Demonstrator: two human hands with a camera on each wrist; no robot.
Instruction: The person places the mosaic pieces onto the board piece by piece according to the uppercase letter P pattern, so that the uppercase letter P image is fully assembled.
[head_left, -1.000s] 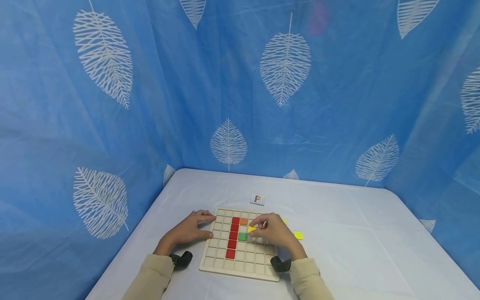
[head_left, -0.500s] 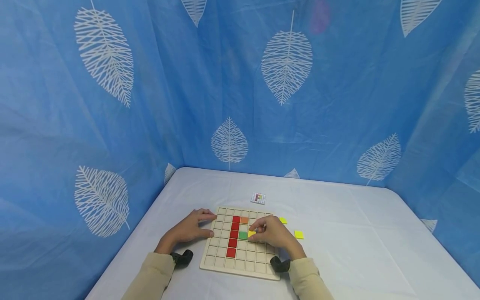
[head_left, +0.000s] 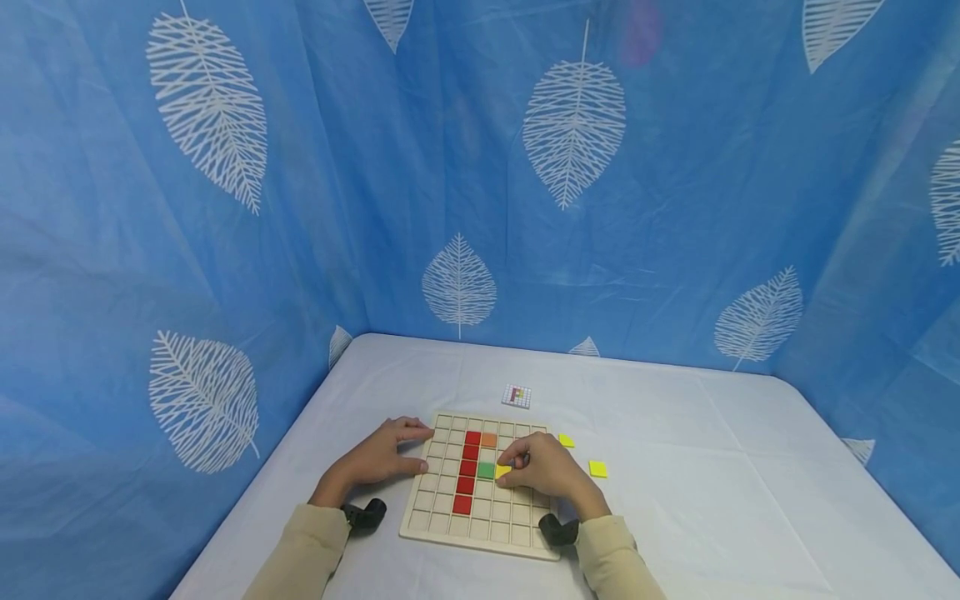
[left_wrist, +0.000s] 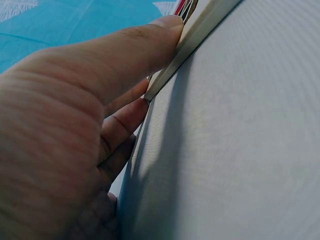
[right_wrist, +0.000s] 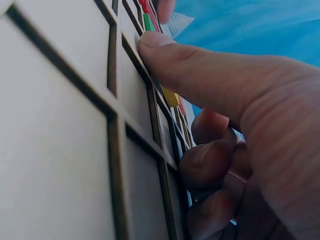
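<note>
A pale wooden grid board (head_left: pixel 480 531) lies on the table. A column of several red tiles (head_left: pixel 466 485) fills cells on it, with an orange tile (head_left: pixel 489 440) to the right of the top one. To the right of the middle red tile sits a green tile (head_left: pixel 486 471). My right hand (head_left: pixel 551 467) pinches a yellow tile (head_left: pixel 503 472) at the cell right of the green one; in the right wrist view the yellow tile (right_wrist: pixel 171 97) shows below the thumb. My left hand (head_left: pixel 378 457) rests thumb and fingertips against the board's left edge, fingers loosely extended.
Two loose yellow pieces lie right of the board: a square tile (head_left: pixel 597 469) and another piece (head_left: pixel 566 440) with a rounded corner. Behind the board is a small pattern card (head_left: pixel 517 396). A blue leaf-print curtain (head_left: pixel 480 167) encloses the white table (head_left: pixel 712 500).
My right hand has moved slightly toward me, bringing the yellow tile down beside the green tile. The left hand stays at the board's edge.
</note>
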